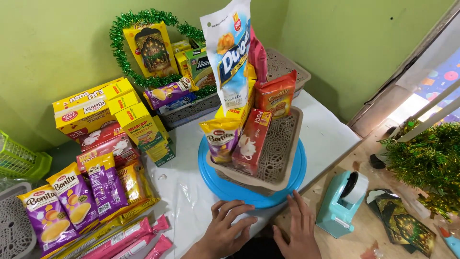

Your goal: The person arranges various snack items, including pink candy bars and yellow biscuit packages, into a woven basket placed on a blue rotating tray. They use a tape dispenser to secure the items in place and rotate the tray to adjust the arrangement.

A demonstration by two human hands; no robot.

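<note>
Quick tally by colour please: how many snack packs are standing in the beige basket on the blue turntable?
In the beige basket on the blue turntable:
White and blue tall bag: 1
Purple and yellow pouch: 1
Red box: 1
Orange pack: 1
Pink pack, mostly hidden: 1
Total: 5 visible

Both hands, the left hand (225,229) and the right hand (297,230), lie flat in the bare strip of white table (330,134) before the round blue turntable (230,189). The beige perforated basket (282,153) of upright snack packs walls off the middle; purple snack packets (72,196) crowd the left (pink wafer sticks (129,237) too), a mint-green tape dispenser (342,201) blocks the right
</note>
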